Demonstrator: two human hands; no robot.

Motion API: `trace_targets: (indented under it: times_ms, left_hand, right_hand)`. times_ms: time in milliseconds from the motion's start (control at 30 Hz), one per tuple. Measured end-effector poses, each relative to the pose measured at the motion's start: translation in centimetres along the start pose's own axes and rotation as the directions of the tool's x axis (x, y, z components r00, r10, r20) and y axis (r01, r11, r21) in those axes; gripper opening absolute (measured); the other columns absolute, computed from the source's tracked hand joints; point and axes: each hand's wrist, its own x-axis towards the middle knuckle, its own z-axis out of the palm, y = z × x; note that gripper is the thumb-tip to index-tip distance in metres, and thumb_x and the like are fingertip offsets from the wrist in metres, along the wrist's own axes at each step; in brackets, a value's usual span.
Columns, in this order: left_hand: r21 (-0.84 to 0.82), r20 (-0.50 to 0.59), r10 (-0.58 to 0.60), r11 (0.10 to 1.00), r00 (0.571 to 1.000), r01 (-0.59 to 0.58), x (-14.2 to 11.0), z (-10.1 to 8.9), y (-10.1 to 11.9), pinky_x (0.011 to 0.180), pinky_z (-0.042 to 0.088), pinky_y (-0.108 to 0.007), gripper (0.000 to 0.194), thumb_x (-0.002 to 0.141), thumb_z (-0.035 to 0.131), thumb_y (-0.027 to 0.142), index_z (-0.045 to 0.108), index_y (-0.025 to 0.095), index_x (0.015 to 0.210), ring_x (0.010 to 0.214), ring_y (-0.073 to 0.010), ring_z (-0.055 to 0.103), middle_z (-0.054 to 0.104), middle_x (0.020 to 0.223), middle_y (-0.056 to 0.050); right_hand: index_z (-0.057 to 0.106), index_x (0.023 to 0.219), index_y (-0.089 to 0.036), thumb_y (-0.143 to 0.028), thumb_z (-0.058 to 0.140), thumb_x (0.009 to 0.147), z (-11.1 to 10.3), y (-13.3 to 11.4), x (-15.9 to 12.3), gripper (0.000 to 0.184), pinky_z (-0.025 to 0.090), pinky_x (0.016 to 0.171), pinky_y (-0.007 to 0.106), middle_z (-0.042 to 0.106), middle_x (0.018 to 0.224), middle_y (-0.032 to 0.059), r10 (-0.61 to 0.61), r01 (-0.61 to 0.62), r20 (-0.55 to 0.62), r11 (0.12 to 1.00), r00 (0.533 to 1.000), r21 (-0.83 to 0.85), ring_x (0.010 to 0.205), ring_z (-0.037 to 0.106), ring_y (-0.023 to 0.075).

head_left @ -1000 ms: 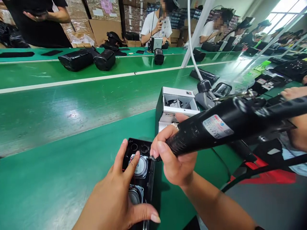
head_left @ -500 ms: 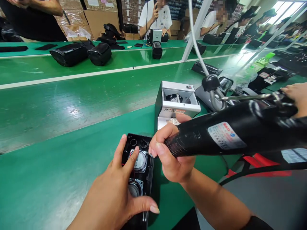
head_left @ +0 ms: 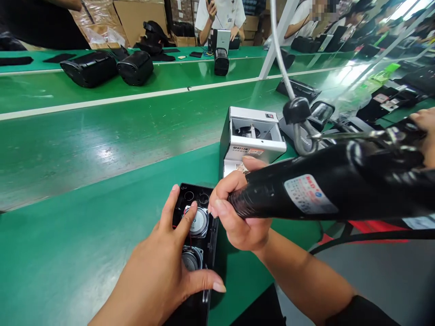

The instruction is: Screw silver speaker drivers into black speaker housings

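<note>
A black speaker housing [head_left: 211, 253] lies on the green bench with two round speaker drivers [head_left: 199, 222] set in it. Thin red wires run beside the drivers. My left hand [head_left: 159, 258] rests across the housing with its fingers spread, the index fingertip by the upper driver and the thumb reaching over the right edge. Gripped near its front end, a black electric screwdriver [head_left: 265, 194] with a white label is in my right hand [head_left: 238, 213]. It lies nearly level and points left at the housing's right side. My fingers hide its tip.
Behind my right hand stands a silver WEIXIN screw feeder [head_left: 254, 131]. A hanging cable [head_left: 280, 54] with a hook holds the screwdriver. Another hand [head_left: 426, 129] shows at the right edge. Black speaker cases [head_left: 90, 69] lie across the line, where several people work.
The screwdriver and my right hand have shifted slightly left, closer to the upper driver. My left hand keeps its place on the housing. The view has tipped down a little.
</note>
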Motion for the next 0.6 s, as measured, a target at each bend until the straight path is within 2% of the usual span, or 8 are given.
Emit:
trace_targets:
  times_ms: [133,233,333,433,600]
  left_hand:
    - [0.007,0.007,-0.002,1.0,1.0,0.002,0.2,0.0,0.3,0.073,0.069,-0.049,0.129,0.064,0.062,0.1,0.037,0.026,0.167,0.102,-0.0402,0.079,-0.01,0.18,-0.01]
    - [0.017,0.052,-0.03,0.999,0.998,0.029,0.3,-0.3,0.6,0.076,0.069,-0.051,0.13,0.063,0.065,0.099,0.037,0.026,0.166,0.102,-0.0407,0.079,-0.014,0.18,-0.008]
    - [0.01,0.102,-0.059,0.998,0.993,0.058,0.4,-0.8,0.9,0.081,0.068,-0.052,0.13,0.063,0.068,0.097,0.034,0.026,0.167,0.104,-0.0421,0.078,-0.016,0.179,-0.008]
    - [-0.014,0.137,-0.077,0.997,0.988,0.079,0.5,-1.2,1.1,0.084,0.067,-0.054,0.131,0.063,0.071,0.095,0.033,0.026,0.168,0.107,-0.0435,0.077,-0.018,0.179,-0.008]
    - [-0.032,0.133,-0.085,0.995,0.987,0.09,0.5,-0.9,1.3,0.087,0.066,-0.055,0.129,0.064,0.073,0.093,0.033,0.028,0.168,0.112,-0.0456,0.075,-0.018,0.179,-0.006]
  right_hand:
    - [0.053,0.096,-0.026,-0.01,0.063,0.095,0.5,-0.2,0.5,0.018,0.053,0.054,0.03,0.053,0.083,-0.0025,0.0,-0.001,0.014,0.999,1.0,0.05,0.062,0.057,0.0129]
    - [0.051,0.094,-0.026,-0.008,0.062,0.096,0.8,0.0,0.6,0.022,0.05,0.053,0.03,0.051,0.081,-0.0042,0.041,-0.043,0.021,0.994,0.999,0.1,0.06,0.054,0.0117]
    - [0.051,0.103,-0.027,-0.008,0.064,0.094,1.0,0.2,0.5,0.025,0.05,0.054,0.031,0.053,0.081,-0.0042,0.063,-0.064,0.009,0.993,0.998,0.103,0.06,0.055,0.0124]
    - [0.05,0.118,-0.029,-0.009,0.067,0.092,1.1,0.3,0.5,0.037,0.05,0.055,0.031,0.056,0.081,-0.0052,0.055,-0.053,-0.015,0.993,0.998,0.106,0.059,0.056,0.0134]
    - [0.05,0.123,-0.03,-0.009,0.068,0.089,1.3,0.3,0.8,0.044,0.05,0.056,0.03,0.059,0.078,-0.0072,0.072,-0.066,-0.048,0.992,0.996,0.103,0.057,0.056,0.0129]
